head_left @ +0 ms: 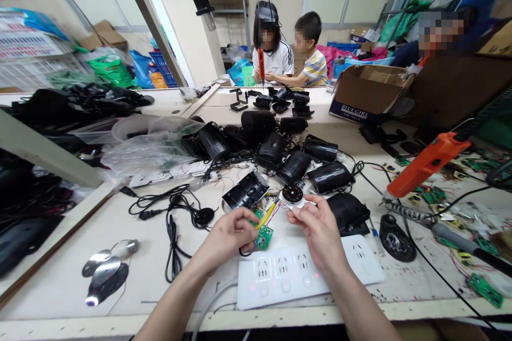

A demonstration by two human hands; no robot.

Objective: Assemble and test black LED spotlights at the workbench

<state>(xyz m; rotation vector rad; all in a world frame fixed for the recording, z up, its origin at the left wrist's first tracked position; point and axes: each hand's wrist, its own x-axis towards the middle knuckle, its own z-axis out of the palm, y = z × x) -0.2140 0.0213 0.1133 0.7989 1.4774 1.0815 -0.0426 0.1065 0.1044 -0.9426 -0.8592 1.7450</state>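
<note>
Head cam: left hand [228, 234] is curled shut around a small green circuit board [263, 236] with wires trailing off, held just above the white power strip [360, 266]. Right hand [316, 226] pinches a round black disc [293, 194] at its fingertips, right beside a pile of black camera housings [294, 165]; an orange screwdriver [428, 162] hangs off to the right.
</note>
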